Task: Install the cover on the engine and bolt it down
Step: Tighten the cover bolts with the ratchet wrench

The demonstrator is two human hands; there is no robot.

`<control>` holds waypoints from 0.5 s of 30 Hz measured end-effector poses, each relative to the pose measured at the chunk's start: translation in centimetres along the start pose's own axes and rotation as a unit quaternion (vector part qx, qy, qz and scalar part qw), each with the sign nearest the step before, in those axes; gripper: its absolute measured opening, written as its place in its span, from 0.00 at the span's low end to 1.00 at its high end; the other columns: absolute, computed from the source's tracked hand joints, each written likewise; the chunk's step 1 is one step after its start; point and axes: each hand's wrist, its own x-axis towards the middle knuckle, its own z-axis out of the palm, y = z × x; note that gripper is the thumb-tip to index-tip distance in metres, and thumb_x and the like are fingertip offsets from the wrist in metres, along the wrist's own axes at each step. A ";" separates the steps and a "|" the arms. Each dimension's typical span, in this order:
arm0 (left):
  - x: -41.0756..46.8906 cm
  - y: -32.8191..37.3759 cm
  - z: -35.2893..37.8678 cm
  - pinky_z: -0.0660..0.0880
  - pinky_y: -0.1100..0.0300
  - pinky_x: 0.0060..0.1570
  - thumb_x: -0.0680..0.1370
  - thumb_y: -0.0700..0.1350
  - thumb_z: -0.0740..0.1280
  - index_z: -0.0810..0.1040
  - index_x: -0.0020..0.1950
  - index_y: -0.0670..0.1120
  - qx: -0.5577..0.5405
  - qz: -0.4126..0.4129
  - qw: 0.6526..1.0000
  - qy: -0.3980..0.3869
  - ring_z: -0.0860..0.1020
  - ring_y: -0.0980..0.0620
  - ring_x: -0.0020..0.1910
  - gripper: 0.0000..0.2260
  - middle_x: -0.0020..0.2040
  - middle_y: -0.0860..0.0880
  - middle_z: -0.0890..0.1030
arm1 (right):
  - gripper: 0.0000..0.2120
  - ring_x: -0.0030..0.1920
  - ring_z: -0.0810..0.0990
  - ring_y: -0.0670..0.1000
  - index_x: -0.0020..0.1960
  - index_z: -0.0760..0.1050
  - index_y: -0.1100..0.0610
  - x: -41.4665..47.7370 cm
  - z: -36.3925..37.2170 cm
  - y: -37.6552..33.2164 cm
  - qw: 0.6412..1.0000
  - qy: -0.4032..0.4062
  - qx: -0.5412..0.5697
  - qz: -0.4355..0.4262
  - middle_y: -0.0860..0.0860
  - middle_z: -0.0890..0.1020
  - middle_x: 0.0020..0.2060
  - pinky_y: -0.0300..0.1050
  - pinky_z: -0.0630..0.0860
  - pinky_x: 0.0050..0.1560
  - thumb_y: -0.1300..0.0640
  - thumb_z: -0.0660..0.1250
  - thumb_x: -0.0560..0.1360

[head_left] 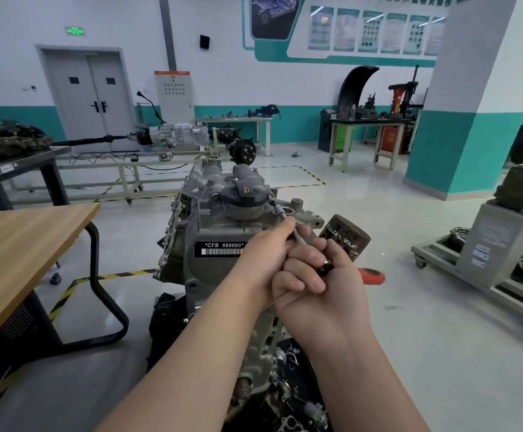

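1. Cover (205,235) sits on the engine (255,363), before me.
2. My left hand (260,260) pinches the driver (280,212) by its shaft, near the cover's right edge.
3. My right hand (325,294) grips its handle.

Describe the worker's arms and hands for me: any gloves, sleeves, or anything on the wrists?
No protective wear shows. The left forearm and right forearm are bare right to the frame edge, with no sleeve or cuff in view. The left hand and right hand have no gloves. Neither wrist carries a watch, strap or bracelet, and I can make out no ring.
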 end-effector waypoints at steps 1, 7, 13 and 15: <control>0.2 -0.2 0.0 0.71 0.67 0.22 0.80 0.54 0.60 0.76 0.39 0.47 0.004 0.009 1.000 0.012 0.76 0.54 0.23 0.16 0.31 0.46 0.79 | 0.15 0.15 0.62 0.44 0.34 0.71 0.53 -0.1 -0.2 0.0 1.000 -0.008 0.017 0.006 0.45 0.67 0.23 0.34 0.60 0.20 0.52 0.57 0.79; 0.1 -1.2 0.6 0.70 0.69 0.24 0.78 0.56 0.64 0.79 0.32 0.49 -0.033 0.016 0.998 0.041 0.75 0.56 0.22 0.18 0.25 0.51 0.76 | 0.12 0.16 0.61 0.46 0.44 0.76 0.54 -0.4 -0.5 -0.4 0.984 0.030 -0.169 -0.041 0.49 0.70 0.25 0.36 0.61 0.19 0.49 0.59 0.79; 0.2 -1.0 1.2 0.63 0.61 0.28 0.78 0.55 0.64 0.76 0.30 0.49 -0.096 -0.008 0.994 0.053 0.67 0.53 0.27 0.19 0.43 0.44 0.72 | 0.11 0.25 0.76 0.47 0.51 0.70 0.55 -1.7 -0.1 -1.6 0.666 0.141 -0.698 -0.221 0.47 0.79 0.29 0.39 0.69 0.25 0.47 0.61 0.79; 0.4 -1.1 1.2 0.66 0.61 0.34 0.78 0.54 0.65 0.76 0.31 0.47 -0.118 -0.012 0.991 0.055 0.69 0.53 0.31 0.18 0.35 0.47 0.72 | 0.12 0.30 0.77 0.46 0.53 0.64 0.51 -2.0 0.4 -1.8 0.526 0.156 -0.801 -0.240 0.46 0.79 0.33 0.42 0.69 0.27 0.43 0.59 0.79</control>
